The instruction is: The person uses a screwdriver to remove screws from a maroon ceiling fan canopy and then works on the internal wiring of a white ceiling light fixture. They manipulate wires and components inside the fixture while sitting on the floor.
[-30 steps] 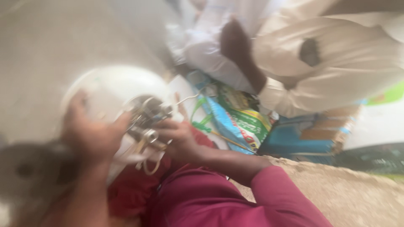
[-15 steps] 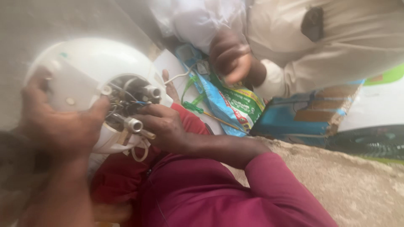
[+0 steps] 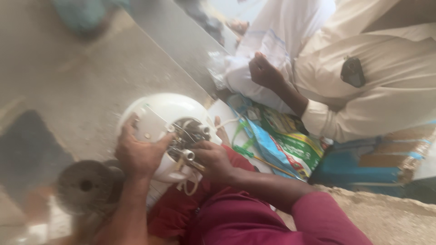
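A round white appliance housing (image 3: pixel 163 111) rests on my lap, its opened side showing metal terminals and wires (image 3: pixel 188 136). My left hand (image 3: pixel 138 152) grips the white housing from the left and steadies it. My right hand (image 3: pixel 213 159) presses its fingertips against the metal fittings in the opening; whether it holds a small part is hidden. A white cord (image 3: pixel 190 183) hangs below the housing over my maroon sleeve and red cloth.
Another person in pale clothes (image 3: pixel 363 81) sits at the upper right, one hand (image 3: pixel 265 72) on their knee. Colourful printed bags (image 3: pixel 281 140) and a blue box (image 3: pixel 363 163) lie between us. A dark round metal disc (image 3: pixel 86 186) sits on the concrete floor at lower left.
The view has swung, so the housing and my hands now sit lower and more central. My grip on the housing is unchanged. The other person's hand has moved from the bags to their knee.
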